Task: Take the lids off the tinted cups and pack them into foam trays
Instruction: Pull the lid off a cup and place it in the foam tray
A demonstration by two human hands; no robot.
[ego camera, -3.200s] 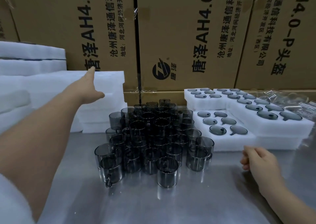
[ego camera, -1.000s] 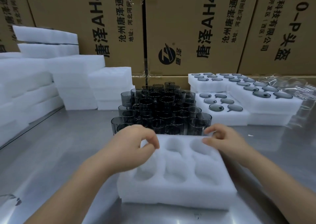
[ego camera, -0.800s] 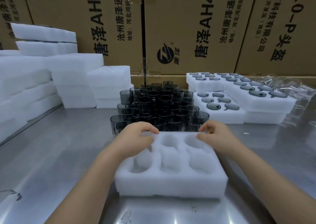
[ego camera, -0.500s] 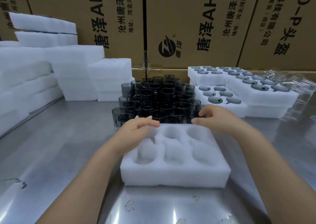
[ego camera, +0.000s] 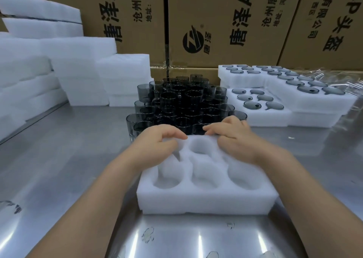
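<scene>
A white foam tray [ego camera: 206, 198] with round pockets lies on the steel table right in front of me. My left hand [ego camera: 157, 145] rests on its far left corner with the fingers curled onto the foam. My right hand [ego camera: 233, 137] presses on the far right part, thumb and fingers pinching the foam edge. Behind the tray stands a dense cluster of smoky tinted cups [ego camera: 182, 102], open at the top. Tinted lids [ego camera: 253, 104] sit in the pockets of foam trays at the right.
Stacks of white foam trays [ego camera: 78, 74] line the left and back left. More lid-filled foam trays [ego camera: 306, 92] and crumpled clear plastic wrap [ego camera: 351, 92] sit at the right. Brown cardboard boxes [ego camera: 216, 25] wall off the back. The steel table [ego camera: 59, 159] shows reflections.
My left hand fetched a foam tray from the left stack and both hands set it down before the cups. Over the last second my hands slid to its far edge.
</scene>
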